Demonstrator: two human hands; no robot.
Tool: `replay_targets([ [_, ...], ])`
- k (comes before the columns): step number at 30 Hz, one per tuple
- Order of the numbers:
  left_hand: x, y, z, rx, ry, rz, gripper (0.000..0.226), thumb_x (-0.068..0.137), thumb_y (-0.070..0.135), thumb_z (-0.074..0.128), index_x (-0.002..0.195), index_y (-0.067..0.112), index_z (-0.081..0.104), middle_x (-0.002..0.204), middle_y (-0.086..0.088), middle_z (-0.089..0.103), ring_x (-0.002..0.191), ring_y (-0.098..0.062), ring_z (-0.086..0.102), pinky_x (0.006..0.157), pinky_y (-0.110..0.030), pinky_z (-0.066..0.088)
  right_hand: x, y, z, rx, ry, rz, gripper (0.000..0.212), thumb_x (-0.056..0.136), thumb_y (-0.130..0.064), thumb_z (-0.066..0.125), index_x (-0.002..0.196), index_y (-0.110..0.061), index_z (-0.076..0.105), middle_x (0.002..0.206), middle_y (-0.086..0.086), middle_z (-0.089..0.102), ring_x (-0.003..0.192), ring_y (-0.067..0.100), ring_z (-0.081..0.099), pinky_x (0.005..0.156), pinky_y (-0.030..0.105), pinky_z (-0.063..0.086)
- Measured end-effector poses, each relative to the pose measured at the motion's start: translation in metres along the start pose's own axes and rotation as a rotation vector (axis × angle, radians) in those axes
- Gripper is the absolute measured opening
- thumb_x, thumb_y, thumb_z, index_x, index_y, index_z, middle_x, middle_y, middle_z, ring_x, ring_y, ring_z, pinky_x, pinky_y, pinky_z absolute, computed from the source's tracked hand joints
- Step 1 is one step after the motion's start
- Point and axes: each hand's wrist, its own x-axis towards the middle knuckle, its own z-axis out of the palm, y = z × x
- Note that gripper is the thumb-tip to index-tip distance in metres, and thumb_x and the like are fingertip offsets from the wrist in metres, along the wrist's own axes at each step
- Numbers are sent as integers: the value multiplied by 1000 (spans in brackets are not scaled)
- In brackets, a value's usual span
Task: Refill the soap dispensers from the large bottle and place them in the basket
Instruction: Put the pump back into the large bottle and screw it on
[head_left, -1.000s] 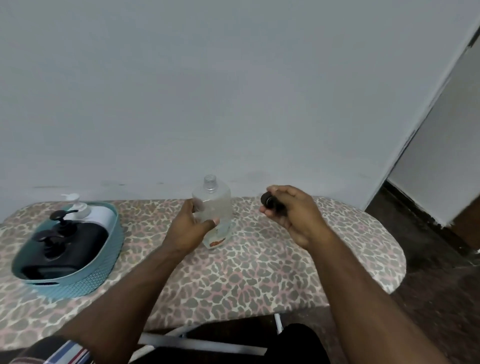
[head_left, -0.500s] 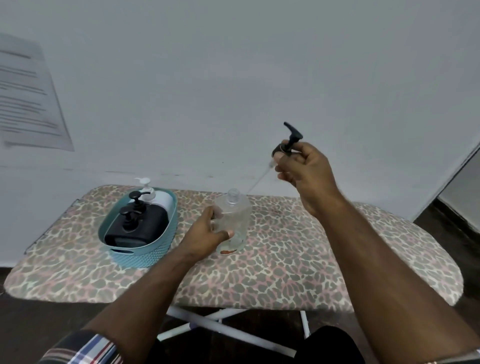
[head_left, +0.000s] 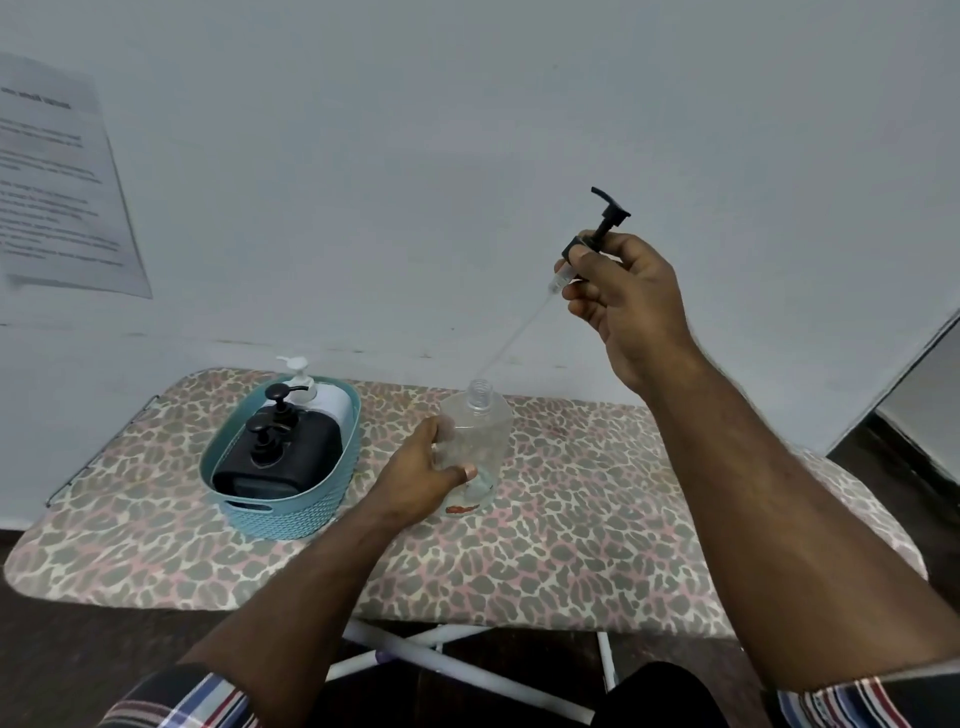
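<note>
A clear, nearly empty large bottle (head_left: 480, 441) stands upright on the leopard-print ironing board (head_left: 571, 530), its neck uncapped. My left hand (head_left: 421, 478) grips its side. My right hand (head_left: 623, 291) is raised above and to the right, pinching a black pump head (head_left: 602, 223) whose clear dip tube (head_left: 514, 338) slants down with its tip just above the bottle's neck. A teal basket (head_left: 291, 512) to the left holds two black dispensers (head_left: 280, 452) and a white dispenser (head_left: 317, 395).
A white wall runs behind the board, with a printed sheet (head_left: 57, 182) taped at the left. A doorway and dark floor (head_left: 909, 441) lie to the right. The board's white legs (head_left: 457, 660) show below its near edge.
The view pulled back and turned left. My right hand rose from bottle height, lifting the pump head so its tube is drawn out of the bottle. My left hand kept hold of the bottle.
</note>
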Motion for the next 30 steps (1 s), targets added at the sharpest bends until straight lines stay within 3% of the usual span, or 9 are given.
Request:
replay_targets([
  [4,1,2,-2,6,-19,-15,50,90,18,78,127,32,46,125,13,57,115,-18,63,101,-43,54,-1,-1,3,37,33,-2,15,96,-17,67,110,-13,66,93,7,71,76,18,58,71,28,52],
  [11,2,5,-3,24,-30,-35,59,91,16,77,141,21,46,131,8,56,118,-21,62,105,-45,52,2,-8,0,21,55,-22,16,95,-18,69,111,-16,67,94,6,71,73,16,58,71,28,52],
  [17,2,6,-4,20,-37,-54,60,91,15,76,142,21,46,134,7,55,119,-20,60,105,-43,52,2,-11,-3,57,70,-14,15,95,-17,70,109,-15,67,91,6,70,71,16,57,70,27,51],
  [30,1,5,-5,15,-40,-70,58,91,17,77,140,26,47,138,6,57,125,-23,61,105,-52,54,3,-13,-8,42,36,-16,22,95,-19,69,116,-11,67,95,8,71,74,17,58,70,26,51],
])
